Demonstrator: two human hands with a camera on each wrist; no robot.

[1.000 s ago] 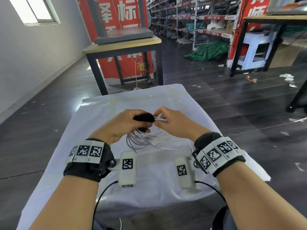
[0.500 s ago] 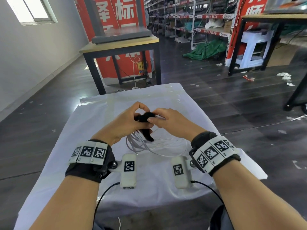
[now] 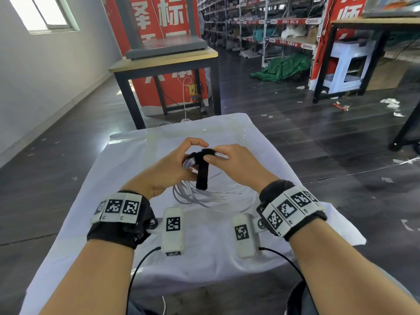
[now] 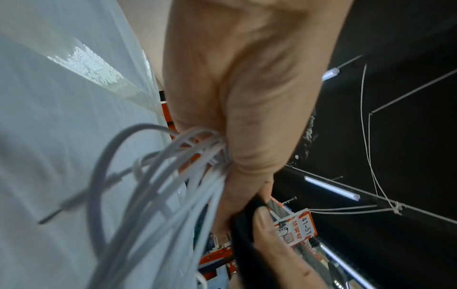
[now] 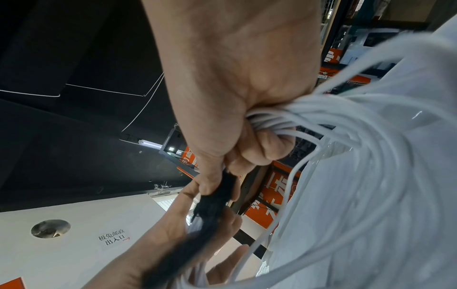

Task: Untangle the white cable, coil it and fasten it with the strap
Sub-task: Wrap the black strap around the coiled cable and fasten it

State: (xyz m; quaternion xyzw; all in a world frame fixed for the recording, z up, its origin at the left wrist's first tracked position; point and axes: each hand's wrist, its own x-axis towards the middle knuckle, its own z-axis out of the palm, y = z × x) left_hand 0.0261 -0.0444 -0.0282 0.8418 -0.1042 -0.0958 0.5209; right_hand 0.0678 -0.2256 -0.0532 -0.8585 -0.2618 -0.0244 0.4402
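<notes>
White cable [image 3: 200,196], gathered into loops, hangs above the white-covered table [image 3: 127,160], its top bunched between both hands. Left hand [image 3: 168,167] curls its fingers around the bundle from the left. Right hand [image 3: 236,162] clamps the loops in its fist, thumb pressing the black strap [image 3: 201,171] draped over the bundle, tail dangling on the near side.
</notes>
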